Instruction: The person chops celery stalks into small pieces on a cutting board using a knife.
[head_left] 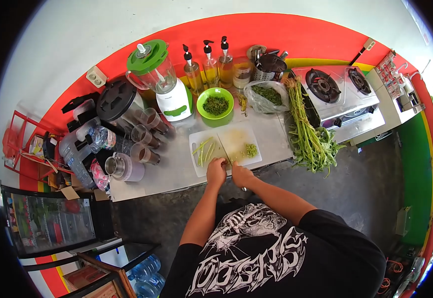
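Observation:
A white cutting board (212, 135) lies near the front edge of the metal table. Long green bean pieces (204, 150) rest on its left part, and a small pile of chopped green pieces (251, 150) on its right. My left hand (217, 172) is closed at the board's front edge, its fingertips pressed together on something too small to make out. Just right of it, my right hand (242, 175) is wrapped round a knife, whose thin blade points away over the board. Behind the board, a green bowl (215, 119) holds chopped greens.
A blender (174, 102), pump bottles (210, 69) and a plastic bag of greens (267, 97) stand at the back. Leafy stalks (308, 134) hang over the edge beside the gas stove (338, 89). Glasses (145, 154) and a metal-rimmed jar (125, 167) are at left.

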Tool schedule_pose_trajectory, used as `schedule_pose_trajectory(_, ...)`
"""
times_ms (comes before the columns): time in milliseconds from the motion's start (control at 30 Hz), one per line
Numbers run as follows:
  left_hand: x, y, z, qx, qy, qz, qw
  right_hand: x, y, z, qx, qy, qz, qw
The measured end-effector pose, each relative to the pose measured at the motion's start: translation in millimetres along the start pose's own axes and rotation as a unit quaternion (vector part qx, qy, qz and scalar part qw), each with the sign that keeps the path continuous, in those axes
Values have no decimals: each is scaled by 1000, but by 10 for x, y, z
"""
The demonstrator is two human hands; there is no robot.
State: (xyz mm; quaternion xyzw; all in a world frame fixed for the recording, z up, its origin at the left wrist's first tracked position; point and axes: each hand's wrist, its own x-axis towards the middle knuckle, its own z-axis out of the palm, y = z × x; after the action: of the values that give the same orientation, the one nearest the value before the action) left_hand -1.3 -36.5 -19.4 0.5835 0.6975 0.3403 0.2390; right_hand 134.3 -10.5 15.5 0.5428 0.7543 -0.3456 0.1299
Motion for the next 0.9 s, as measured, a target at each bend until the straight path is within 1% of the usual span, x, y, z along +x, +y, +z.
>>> schedule_pose_trajectory(167, 27, -47, 1, -19, -10, -2, 1000, -30, -48, -143, -19, 16, -21, 999)
schedule_pose_trajectory(300, 13, 25, -31, 5, 1, 8, 1000, -120, -67, -94, -20, -6, 0, 1000)
schedule_pose_trajectory(400, 16, -1, -36, -3, -6, 3, 1000, -86, -89, -96, -5, -5, 8, 1000)
schedule_pose_trajectory(500, 23, 0, -67, -28, -34, -3, 999, 13, -81, -112, -8, 11, -11, 1000)
schedule_pose_trajectory(600, 32, 12, -53, -37, -9, 1, 999, 20, -86, -73, -10, -9, 7, 1000)
schedule_pose_trajectory(667, 34, 22, -79, -3, -31, 1, 1000, -24, -104, 2, -17, 7, 18, 1000)
schedule_pose_trajectory(767, 40, -34, -40, -20, -20, 5, 1000, 15, -122, -88, -6, -1, 10, 1000)
schedule_pose_trajectory(900, 60, -22, -36, -10, -9, 15, 1000, -24, -152, -136, -10, -14, 8, 1000)
